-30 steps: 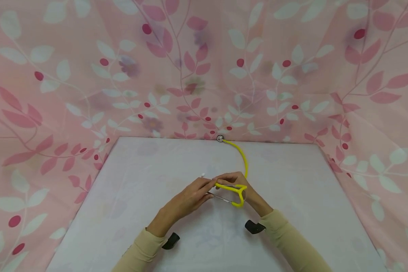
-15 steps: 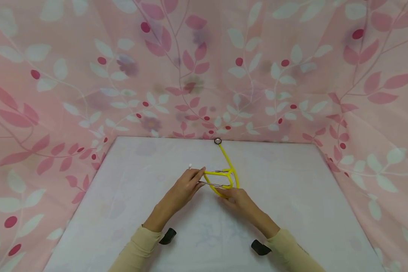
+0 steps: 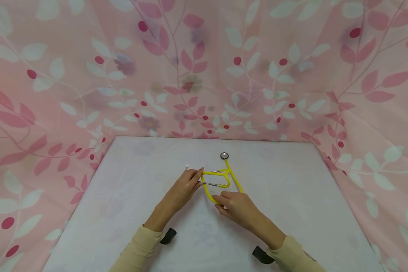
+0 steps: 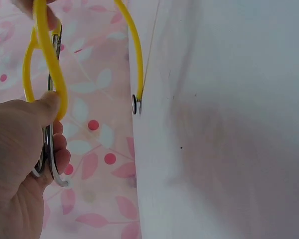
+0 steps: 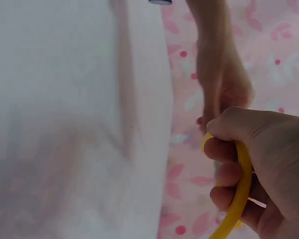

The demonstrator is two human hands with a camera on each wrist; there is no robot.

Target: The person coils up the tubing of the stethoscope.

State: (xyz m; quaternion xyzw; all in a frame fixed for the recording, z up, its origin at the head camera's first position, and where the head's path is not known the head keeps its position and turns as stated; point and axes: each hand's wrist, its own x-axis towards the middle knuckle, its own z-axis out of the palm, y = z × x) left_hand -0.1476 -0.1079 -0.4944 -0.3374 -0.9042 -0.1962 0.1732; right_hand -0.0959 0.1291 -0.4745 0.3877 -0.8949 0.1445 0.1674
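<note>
A stethoscope [image 3: 238, 184] with yellow tubing and metal ear tubes is held between both hands. My left hand [image 3: 184, 187] grips the ear tubes together with a bend of tubing; in the left wrist view the thumb presses the yellow tube [image 4: 52, 64] against the metal. Nearer the front and to the right, my right hand [image 3: 239, 207] curls its fingers round the lower loop of tubing, as the right wrist view shows with the yellow tube [image 5: 243, 184] crossing the fingers. The round metal chest piece [image 3: 224, 155] lies towards the back of the table at the tube's end.
A white-covered table [image 3: 149, 158] lies beneath the hands. Pink leaf-patterned cloth [image 3: 197, 75] rises behind it and at both sides. Black wrist-worn pieces [image 3: 263, 255] hang below the sleeves.
The right hand has moved away from the left, towards the front, drawing the tubing into a loop. The chest piece has slid from the back edge towards me. The left hand has shifted slightly left.
</note>
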